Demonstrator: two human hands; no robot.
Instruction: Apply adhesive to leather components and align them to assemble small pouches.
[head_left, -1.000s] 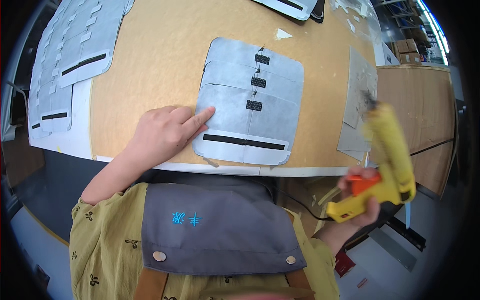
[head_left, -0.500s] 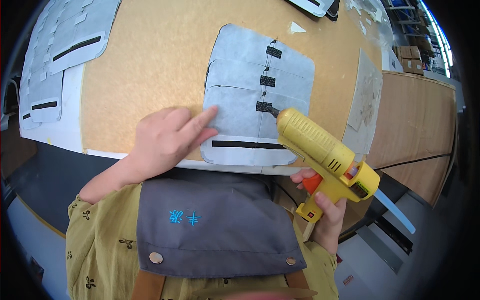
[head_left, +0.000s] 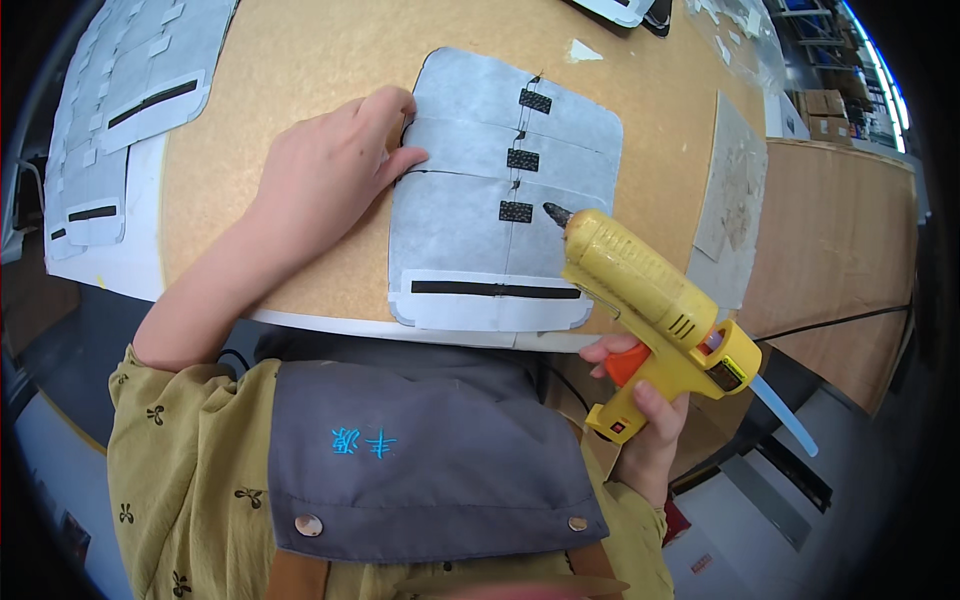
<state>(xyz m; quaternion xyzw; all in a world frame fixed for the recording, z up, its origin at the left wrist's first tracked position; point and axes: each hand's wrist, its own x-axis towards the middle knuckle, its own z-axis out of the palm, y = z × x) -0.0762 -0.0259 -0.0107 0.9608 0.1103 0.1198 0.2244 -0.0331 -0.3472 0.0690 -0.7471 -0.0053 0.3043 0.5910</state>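
A pale grey layered fabric panel [head_left: 455, 220] lies flat on the table in front of me. Down its middle run three small black textured patches [head_left: 515, 212], and a black strip [head_left: 495, 289] crosses its near border. My left hand [head_left: 335, 165] is at the panel's upper left edge, thumb on top and the other fingers curled at the rim. My right hand [head_left: 655, 410] grips a yellow hot glue gun [head_left: 650, 280] by its handle, fingers at the orange trigger. The dark nozzle points left, just right of the nearest patch and apart from it. A translucent glue stick [head_left: 785, 415] sticks out of the back.
Similar grey panels [head_left: 140, 75] overlap at the far left, and another [head_left: 620, 8] shows at the top edge. A glue-stained board [head_left: 730, 200] lies to the right, beside a wooden surface [head_left: 835, 250] crossed by a black cord. White scraps [head_left: 583, 50] lie near the back.
My left hand has moved up and away from the panel's lower left to its upper left edge. The panel has shifted slightly left. The glue gun's nozzle has come off the nearest patch.
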